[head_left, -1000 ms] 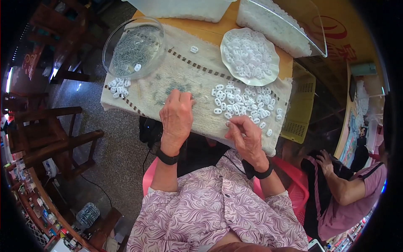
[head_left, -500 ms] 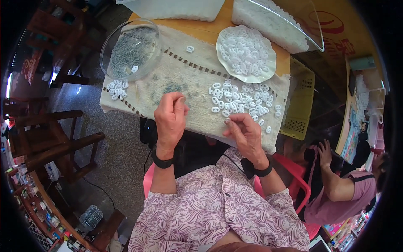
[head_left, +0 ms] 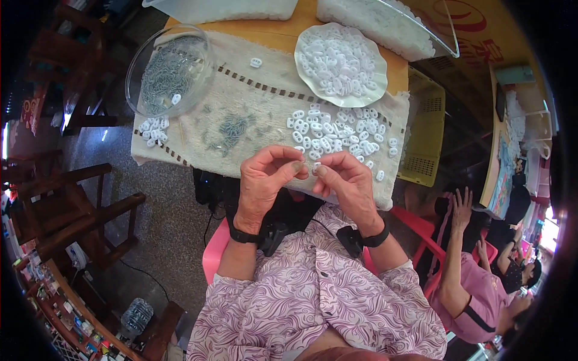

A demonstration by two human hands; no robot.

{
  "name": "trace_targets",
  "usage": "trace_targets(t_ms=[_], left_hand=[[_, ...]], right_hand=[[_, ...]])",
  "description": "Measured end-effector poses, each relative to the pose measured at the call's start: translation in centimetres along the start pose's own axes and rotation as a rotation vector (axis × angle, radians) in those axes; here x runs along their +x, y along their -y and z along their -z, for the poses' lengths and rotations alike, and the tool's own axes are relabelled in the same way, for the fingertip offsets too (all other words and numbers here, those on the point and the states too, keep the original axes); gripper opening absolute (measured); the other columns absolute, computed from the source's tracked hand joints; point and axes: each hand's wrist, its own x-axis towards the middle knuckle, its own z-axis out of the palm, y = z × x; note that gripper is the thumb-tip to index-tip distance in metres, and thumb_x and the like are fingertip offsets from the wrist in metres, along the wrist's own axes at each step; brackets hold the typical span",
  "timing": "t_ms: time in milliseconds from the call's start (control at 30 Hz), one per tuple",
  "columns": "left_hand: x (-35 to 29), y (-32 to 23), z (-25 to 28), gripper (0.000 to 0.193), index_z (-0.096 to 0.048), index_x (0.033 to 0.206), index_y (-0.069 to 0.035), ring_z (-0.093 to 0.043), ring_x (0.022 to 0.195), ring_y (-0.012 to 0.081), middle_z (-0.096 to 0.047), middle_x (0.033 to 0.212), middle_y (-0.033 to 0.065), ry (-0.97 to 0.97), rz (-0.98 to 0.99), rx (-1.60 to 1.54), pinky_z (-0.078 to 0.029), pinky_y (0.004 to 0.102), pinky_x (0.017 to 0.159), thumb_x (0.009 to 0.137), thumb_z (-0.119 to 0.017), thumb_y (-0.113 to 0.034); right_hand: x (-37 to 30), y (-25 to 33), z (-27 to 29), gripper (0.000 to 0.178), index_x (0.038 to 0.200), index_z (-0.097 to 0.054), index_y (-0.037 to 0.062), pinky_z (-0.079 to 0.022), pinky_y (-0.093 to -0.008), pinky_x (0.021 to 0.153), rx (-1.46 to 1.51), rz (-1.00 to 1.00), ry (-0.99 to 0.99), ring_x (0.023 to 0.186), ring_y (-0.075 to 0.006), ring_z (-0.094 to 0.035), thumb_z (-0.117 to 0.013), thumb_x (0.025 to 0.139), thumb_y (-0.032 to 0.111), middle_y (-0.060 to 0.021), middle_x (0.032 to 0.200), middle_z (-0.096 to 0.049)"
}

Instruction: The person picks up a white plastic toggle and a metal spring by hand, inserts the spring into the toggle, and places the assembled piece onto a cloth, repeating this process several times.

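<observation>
A small white plastic piece (head_left: 314, 168) is pinched between the fingertips of the left hand (head_left: 265, 180) and the right hand (head_left: 346, 180), just above the near edge of the cream towel (head_left: 265, 114). Both hands are closed on it, thumbs and first fingers pressed together. More white pieces (head_left: 334, 135) are spread on the towel just behind the hands. A white plate (head_left: 304, 57) full of the same pieces is set farther back. A clear glass bowl (head_left: 133, 90) with grey bits is seen at the left

Single head view, steeply down, close over towel-covered table (head_left: 253, 108)
</observation>
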Motion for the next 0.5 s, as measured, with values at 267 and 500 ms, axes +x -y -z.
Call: trace_targets(t_ms=[267, 500], left_hand=[[-0.01, 0.35, 0.16, 0.018, -0.061, 0.101, 0.003, -0.066, 0.078, 0.0166, -0.067, 0.091, 0.0097, 0.046, 0.047, -0.017, -0.055, 0.0284, 0.073, 0.083, -0.065, 0.005], [-0.01, 0.15, -0.17, 0.017, -0.063, 0.101, 0.003, -0.066, 0.080, 0.0128, -0.068, 0.089, 0.0067, 0.070, 0.016, 0.014, -0.053, 0.0254, 0.074, 0.084, -0.064, 0.004]], right_hand=[[-0.04, 0.45, -0.53, 0.013, 0.101, -0.059, -0.0009, -0.047, -0.0203, 0.055, 0.014, -0.003, -0.034, 0.066, -0.0096, -0.062, -0.061, 0.091, 0.008, -0.0052, 0.079, -0.064], [-0.03, 0.44, -0.61, 0.012, 0.101, -0.059, -0.0024, -0.051, -0.0203, 0.055, 0.027, 0.031, -0.035, 0.064, -0.0082, -0.062, -0.060, 0.091, 0.005, -0.0057, 0.080, -0.065]])
